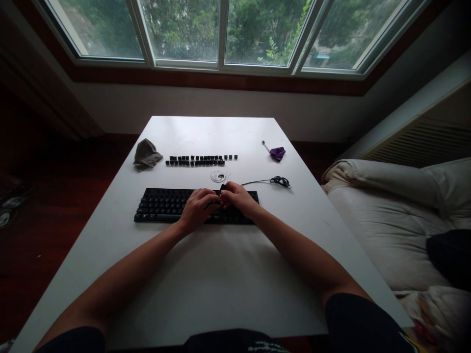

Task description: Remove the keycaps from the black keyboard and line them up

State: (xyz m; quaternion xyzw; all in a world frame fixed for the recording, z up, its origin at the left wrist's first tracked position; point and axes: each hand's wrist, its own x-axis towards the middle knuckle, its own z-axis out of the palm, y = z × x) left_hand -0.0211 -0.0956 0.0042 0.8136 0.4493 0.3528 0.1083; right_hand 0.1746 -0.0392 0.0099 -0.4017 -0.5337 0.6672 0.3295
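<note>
A black keyboard point(164, 203) lies across the white table, its right half partly covered by my hands. My right hand point(237, 197) is closed, thumb and fingers pinching a small black keycap point(223, 187) just above the keys. From the left, my left hand point(198, 206) reaches over the keyboard with curled fingers, its fingertips meeting those of the right hand. Whatever sits between the left fingertips is too small to make out. Behind the keyboard stand two rows of loose black keycaps point(206, 161).
A round, clear dish point(218, 176) and thin wires point(228, 177) lie behind my hands. A coiled cable point(280, 181) is to the right. Farther back are a grey cloth point(147, 154), a purple cloth point(277, 154) and a small brush point(265, 146). A sofa point(386, 220) flanks the white table point(206, 274).
</note>
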